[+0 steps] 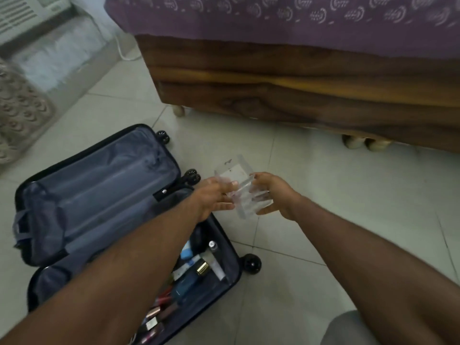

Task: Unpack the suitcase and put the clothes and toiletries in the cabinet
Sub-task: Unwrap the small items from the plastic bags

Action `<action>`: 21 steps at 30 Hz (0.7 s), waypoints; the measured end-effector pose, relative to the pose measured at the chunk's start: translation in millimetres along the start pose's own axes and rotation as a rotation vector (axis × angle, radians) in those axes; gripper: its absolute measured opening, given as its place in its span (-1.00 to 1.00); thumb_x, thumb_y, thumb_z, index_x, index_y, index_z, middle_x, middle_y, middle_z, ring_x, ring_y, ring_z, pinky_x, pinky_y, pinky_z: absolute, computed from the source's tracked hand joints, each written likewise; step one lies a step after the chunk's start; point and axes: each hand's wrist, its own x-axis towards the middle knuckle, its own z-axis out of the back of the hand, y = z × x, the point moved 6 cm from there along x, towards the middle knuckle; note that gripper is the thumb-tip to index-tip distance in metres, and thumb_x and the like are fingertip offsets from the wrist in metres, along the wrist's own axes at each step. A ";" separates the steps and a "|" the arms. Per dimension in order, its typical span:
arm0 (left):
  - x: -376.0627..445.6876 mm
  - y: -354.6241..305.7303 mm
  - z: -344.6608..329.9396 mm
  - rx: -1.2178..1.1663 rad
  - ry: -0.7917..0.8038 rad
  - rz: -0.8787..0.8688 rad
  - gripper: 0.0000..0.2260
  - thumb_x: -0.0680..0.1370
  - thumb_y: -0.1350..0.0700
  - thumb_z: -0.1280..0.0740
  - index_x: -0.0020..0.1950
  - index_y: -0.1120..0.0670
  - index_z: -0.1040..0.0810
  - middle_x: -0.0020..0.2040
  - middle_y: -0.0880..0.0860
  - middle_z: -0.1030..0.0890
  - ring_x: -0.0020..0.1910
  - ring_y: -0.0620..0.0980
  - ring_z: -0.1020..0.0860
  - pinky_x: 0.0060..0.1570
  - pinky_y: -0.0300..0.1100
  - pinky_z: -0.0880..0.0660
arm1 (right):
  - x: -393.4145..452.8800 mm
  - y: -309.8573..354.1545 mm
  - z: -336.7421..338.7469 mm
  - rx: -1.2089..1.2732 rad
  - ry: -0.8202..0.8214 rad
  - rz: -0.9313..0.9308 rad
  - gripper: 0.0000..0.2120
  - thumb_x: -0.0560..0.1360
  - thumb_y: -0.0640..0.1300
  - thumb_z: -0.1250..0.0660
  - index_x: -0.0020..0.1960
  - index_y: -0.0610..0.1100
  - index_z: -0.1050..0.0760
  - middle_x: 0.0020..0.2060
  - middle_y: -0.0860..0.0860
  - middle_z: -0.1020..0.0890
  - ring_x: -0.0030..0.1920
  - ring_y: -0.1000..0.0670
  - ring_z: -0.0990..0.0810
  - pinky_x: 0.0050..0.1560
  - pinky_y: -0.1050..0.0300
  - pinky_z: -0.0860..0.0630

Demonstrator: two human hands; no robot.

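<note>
Your left hand (pixel 215 195) and right hand (pixel 271 192) grip a clear plastic box (pixel 240 185). Open suitcase (pixel 99 207) with toiletries (pixel 191 275) lies left. Wooden bed (pixel 298 90) stands beyond.

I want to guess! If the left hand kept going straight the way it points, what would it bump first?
The left hand already holds the clear box, so that comes first. Past it, probably bare floor, then the bed, though depth is unclear.

Floor (pixel 323 195): pale glossy tiles, thin grout lines. Wooden bed frame (pixel 298 83) along the top right, standing on round cream feet (pixel 179 111). Purple patterned bedsheet (pixel 273 16) hangs over its edge. Top left: white louvred appliance (pixel 22 13), white cable (pixel 122 52) on floor near it. Far left edge: beige patterned fabric (pixel 17 113).
</note>
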 end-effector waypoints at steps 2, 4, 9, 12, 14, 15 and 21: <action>3.9 10.0 -11.1 0.010 0.004 0.015 -0.71 0.55 0.10 -0.51 0.22 0.15 -0.57 0.12 0.19 -0.72 -0.01 0.14 -0.71 -0.12 -0.04 -0.65 | 5.2 -7.5 6.8 -0.069 -0.047 -0.032 -0.77 0.56 0.03 -0.41 0.18 0.00 -0.61 0.11 -0.11 -0.66 0.12 -0.20 -0.67 0.06 -0.29 -0.68; 7.6 21.3 -21.0 0.034 0.023 0.052 -0.71 0.57 0.11 -0.49 0.24 0.17 -0.60 0.09 0.16 -0.73 -0.01 0.11 -0.71 -0.10 -0.05 -0.66 | 12.8 -17.6 12.7 -0.128 -0.137 -0.084 -0.76 0.53 0.01 -0.47 0.13 -0.07 -0.61 0.08 -0.13 -0.66 0.08 -0.20 -0.67 -0.04 -0.23 -0.69; 19.1 31.1 -33.0 0.078 0.034 0.135 -0.69 0.60 0.05 -0.44 0.28 0.18 -0.57 0.09 0.21 -0.67 -0.05 0.12 -0.67 -0.06 0.00 -0.67 | 29.7 -38.2 19.2 -0.084 -0.203 -0.187 -0.81 0.58 -0.09 -0.35 0.14 -0.15 -0.57 0.09 -0.18 -0.64 0.08 -0.23 -0.64 -0.12 -0.16 -0.66; 27.8 30.0 -25.3 0.147 -0.012 0.147 -0.51 0.55 -0.11 -0.48 0.33 0.18 -0.54 0.17 0.24 -0.63 0.07 0.16 -0.66 0.04 0.08 -0.68 | 38.7 -41.7 26.5 -0.101 -0.272 -0.203 -0.80 0.56 -0.11 -0.34 0.14 -0.17 -0.58 0.08 -0.18 -0.64 0.03 -0.21 -0.64 -0.17 -0.16 -0.67; 33.6 33.6 -16.9 0.203 -0.068 0.137 -0.40 0.51 -0.14 -0.51 0.40 0.17 -0.46 0.19 0.21 -0.60 0.12 0.15 -0.64 0.03 0.07 -0.68 | 43.1 -45.2 31.2 -0.238 -0.302 -0.214 -0.81 0.53 -0.14 -0.34 0.08 -0.19 -0.62 0.00 -0.17 -0.65 -0.04 -0.22 -0.66 -0.18 -0.19 -0.70; 36.3 36.7 -12.6 0.237 -0.102 0.126 -0.35 0.50 -0.11 -0.54 0.46 0.15 -0.40 0.21 0.20 -0.59 0.12 0.13 -0.63 -0.02 0.03 -0.68 | 44.7 -48.5 32.1 -0.279 -0.305 -0.228 -0.81 0.53 -0.15 -0.34 0.07 -0.21 -0.62 -0.03 -0.18 -0.65 -0.06 -0.22 -0.66 -0.19 -0.19 -0.70; 45.6 65.2 -15.1 0.343 -0.098 0.161 -0.23 0.51 0.15 -0.55 0.62 0.16 -0.21 0.35 0.24 -0.52 0.19 0.14 -0.61 0.07 0.00 -0.66 | 57.5 -78.7 39.7 -0.182 -0.354 -0.360 -0.74 0.60 -0.07 -0.34 0.16 -0.25 -0.53 -0.08 -0.19 -0.59 -0.10 -0.23 -0.63 -0.11 -0.25 -0.70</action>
